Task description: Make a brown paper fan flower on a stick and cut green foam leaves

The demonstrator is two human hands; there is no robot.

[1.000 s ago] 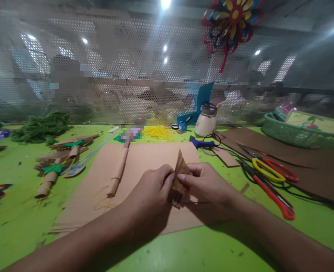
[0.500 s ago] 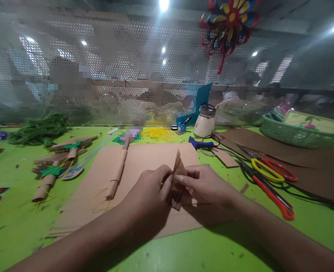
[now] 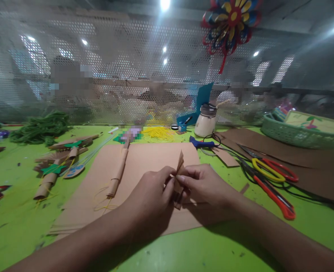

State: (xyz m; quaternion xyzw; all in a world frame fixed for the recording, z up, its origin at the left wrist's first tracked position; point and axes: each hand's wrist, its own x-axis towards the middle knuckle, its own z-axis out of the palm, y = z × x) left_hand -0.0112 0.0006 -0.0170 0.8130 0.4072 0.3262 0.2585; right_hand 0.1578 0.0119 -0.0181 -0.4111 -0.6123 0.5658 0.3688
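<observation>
A small folded piece of brown paper [image 3: 180, 163] stands upright between my hands, its tip pointing up. My left hand [image 3: 158, 189] pinches it from the left, with the thumb and fingers closed near its middle. From the other side, my right hand [image 3: 202, 181] grips it between thumb and fingertips. Part of the folds is hidden behind my fingers. Both hands are above a stack of brown paper sheets [image 3: 152, 155]. On the stack, left of my hands, lies a rolled brown paper tube [image 3: 118, 172] with yellow thread at its lower end.
Paper figures with green stars [image 3: 53, 169] lie left, near green yarn [image 3: 42, 126]. Behind the stack are yellow shreds [image 3: 158, 132], a blue glue gun [image 3: 203, 143] and a white jar [image 3: 205, 122]. Scissors [image 3: 268, 170], a red cutter [image 3: 277, 198] and a green basket [image 3: 297, 134] are right.
The folded paper has turned slightly and looks narrower at its top. My hands keep their hold on it. The whole view has shifted a little.
</observation>
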